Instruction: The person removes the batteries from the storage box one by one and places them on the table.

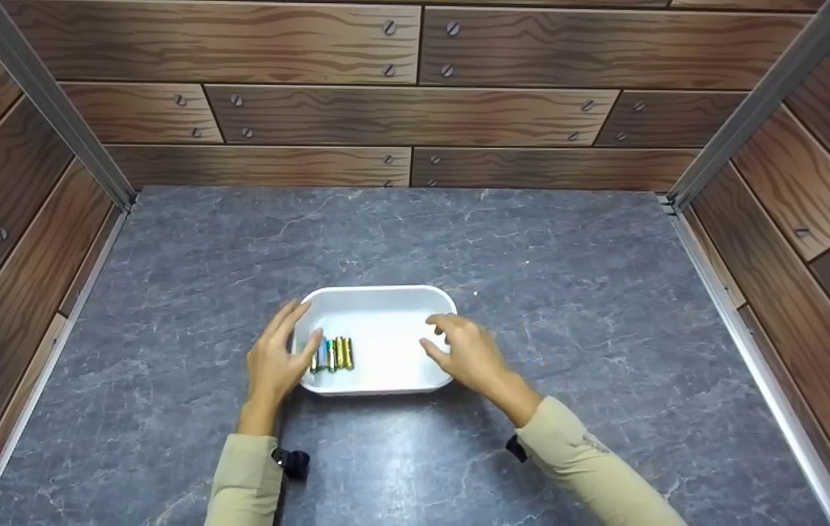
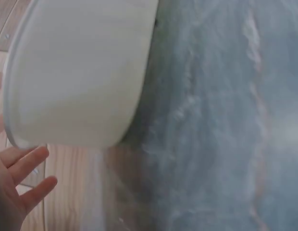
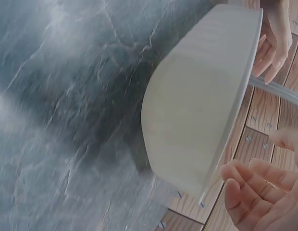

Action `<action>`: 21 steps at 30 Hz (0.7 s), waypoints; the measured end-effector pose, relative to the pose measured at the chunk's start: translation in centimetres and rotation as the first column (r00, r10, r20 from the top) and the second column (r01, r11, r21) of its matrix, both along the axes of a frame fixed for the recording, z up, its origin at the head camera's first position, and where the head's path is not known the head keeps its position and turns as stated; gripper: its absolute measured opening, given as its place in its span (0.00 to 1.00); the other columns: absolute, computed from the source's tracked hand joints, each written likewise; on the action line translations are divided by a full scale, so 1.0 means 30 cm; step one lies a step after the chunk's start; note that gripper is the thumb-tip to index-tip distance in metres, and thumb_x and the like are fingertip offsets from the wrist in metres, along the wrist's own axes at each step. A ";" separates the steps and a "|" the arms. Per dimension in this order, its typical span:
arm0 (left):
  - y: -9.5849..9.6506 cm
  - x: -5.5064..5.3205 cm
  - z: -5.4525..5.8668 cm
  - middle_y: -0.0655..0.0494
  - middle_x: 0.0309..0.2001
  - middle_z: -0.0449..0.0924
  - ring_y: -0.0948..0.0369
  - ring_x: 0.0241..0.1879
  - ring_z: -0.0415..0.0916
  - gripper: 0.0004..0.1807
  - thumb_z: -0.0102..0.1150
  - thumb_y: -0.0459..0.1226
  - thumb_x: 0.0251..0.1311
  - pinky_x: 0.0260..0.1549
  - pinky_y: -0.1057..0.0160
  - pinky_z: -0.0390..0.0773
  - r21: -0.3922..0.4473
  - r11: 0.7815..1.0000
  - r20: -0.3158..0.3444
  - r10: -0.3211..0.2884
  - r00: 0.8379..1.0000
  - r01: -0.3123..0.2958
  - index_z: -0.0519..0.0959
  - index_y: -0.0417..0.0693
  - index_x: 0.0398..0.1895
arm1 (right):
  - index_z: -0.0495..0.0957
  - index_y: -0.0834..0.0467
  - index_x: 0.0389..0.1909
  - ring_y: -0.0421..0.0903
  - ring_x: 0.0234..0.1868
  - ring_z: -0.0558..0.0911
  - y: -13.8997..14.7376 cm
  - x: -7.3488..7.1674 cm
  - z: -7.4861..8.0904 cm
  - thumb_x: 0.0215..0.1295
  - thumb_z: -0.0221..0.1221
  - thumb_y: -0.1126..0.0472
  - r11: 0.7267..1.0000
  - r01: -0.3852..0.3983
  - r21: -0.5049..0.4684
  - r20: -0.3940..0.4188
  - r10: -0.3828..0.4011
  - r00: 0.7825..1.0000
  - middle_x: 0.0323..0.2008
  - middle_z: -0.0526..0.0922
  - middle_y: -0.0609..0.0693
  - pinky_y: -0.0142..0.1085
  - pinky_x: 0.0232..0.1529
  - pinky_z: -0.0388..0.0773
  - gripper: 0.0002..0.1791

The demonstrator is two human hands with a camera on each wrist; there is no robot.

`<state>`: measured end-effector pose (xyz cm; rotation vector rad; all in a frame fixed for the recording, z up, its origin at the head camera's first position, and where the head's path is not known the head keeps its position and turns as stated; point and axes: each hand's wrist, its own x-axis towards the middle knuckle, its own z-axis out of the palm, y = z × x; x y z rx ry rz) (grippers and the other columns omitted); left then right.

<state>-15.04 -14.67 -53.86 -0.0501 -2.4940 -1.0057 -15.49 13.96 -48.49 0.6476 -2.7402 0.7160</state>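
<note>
A white rectangular tray (image 1: 393,365) with rounded corners and raised walls stands on the table. Several small batteries (image 1: 332,353), gold, green and blue, lie side by side in its left part. At the tray's left end is my left hand (image 1: 275,361), thumb over the rim by the batteries and fingers extended outside; whether it touches the rim is unclear. Over the right rim hovers my right hand (image 1: 472,354), its fingers loosely bent with nothing in them. In the right wrist view, a gap separates the right hand (image 3: 264,197) from the tray's outer wall (image 3: 197,96).
The grey marbled tabletop (image 1: 568,277) spreads around the tray. Wood-patterned panels (image 1: 415,117) enclose it at the back and both sides, with metal posts (image 1: 707,146) at the back corners. Beige sleeves (image 1: 583,460) cover both forearms, and a black wrist device (image 1: 292,463) sits beside the left cuff.
</note>
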 end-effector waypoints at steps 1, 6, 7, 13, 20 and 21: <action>-0.005 0.001 -0.007 0.49 0.63 0.76 0.45 0.60 0.76 0.26 0.65 0.47 0.54 0.52 0.43 0.76 0.037 0.999 0.027 -0.015 1.000 0.014 0.78 0.58 0.59 | 0.81 0.61 0.42 0.46 0.29 0.83 -0.006 0.001 -0.003 0.58 0.65 0.57 1.000 -0.008 -0.002 0.005 0.008 1.000 0.32 0.86 0.53 0.37 0.29 0.80 0.15; -0.035 0.004 -0.045 0.47 0.67 0.72 0.47 0.67 0.68 0.29 0.65 0.42 0.57 0.68 0.50 0.65 0.243 0.967 0.116 -0.112 0.987 0.081 0.74 0.54 0.64 | 0.81 0.61 0.42 0.47 0.29 0.83 -0.035 0.003 -0.023 0.59 0.65 0.58 0.999 -0.046 -0.009 0.056 0.047 0.997 0.32 0.86 0.54 0.37 0.30 0.80 0.13; -0.040 0.003 -0.054 0.47 0.67 0.71 0.48 0.68 0.67 0.29 0.64 0.41 0.58 0.69 0.55 0.64 0.289 0.953 0.123 -0.135 0.983 0.095 0.73 0.53 0.65 | 0.81 0.61 0.42 0.47 0.29 0.83 -0.039 0.002 -0.027 0.59 0.65 0.58 0.999 -0.053 -0.008 0.072 0.053 0.996 0.32 0.86 0.54 0.37 0.30 0.79 0.14; -0.062 0.006 -0.103 0.43 0.68 0.69 0.55 0.67 0.68 0.29 0.60 0.33 0.62 0.61 0.80 0.65 0.538 0.821 0.100 -0.287 0.953 0.190 0.68 0.45 0.68 | 0.79 0.62 0.47 0.47 0.30 0.82 -0.065 0.001 -0.044 0.60 0.64 0.59 0.995 -0.096 -0.008 0.179 0.096 0.979 0.34 0.86 0.55 0.37 0.31 0.78 0.16; -0.072 -0.001 -0.129 0.37 0.69 0.65 0.74 0.59 0.70 0.30 0.55 0.29 0.64 0.57 0.80 0.68 0.608 0.754 0.061 -0.356 0.933 0.248 0.64 0.40 0.70 | 0.79 0.61 0.49 0.45 0.29 0.80 -0.099 -0.015 -0.054 0.60 0.64 0.58 0.986 -0.164 -0.008 0.273 0.160 0.949 0.34 0.85 0.54 0.35 0.34 0.76 0.17; -0.073 -0.003 -0.131 0.37 0.69 0.65 0.75 0.59 0.70 0.30 0.55 0.29 0.64 0.57 0.80 0.68 0.612 0.751 0.065 -0.360 0.931 0.248 0.64 0.40 0.70 | 0.79 0.61 0.49 0.45 0.29 0.80 -0.105 -0.019 -0.056 0.60 0.64 0.58 0.984 -0.175 -0.014 0.286 0.172 0.943 0.33 0.85 0.54 0.34 0.34 0.75 0.17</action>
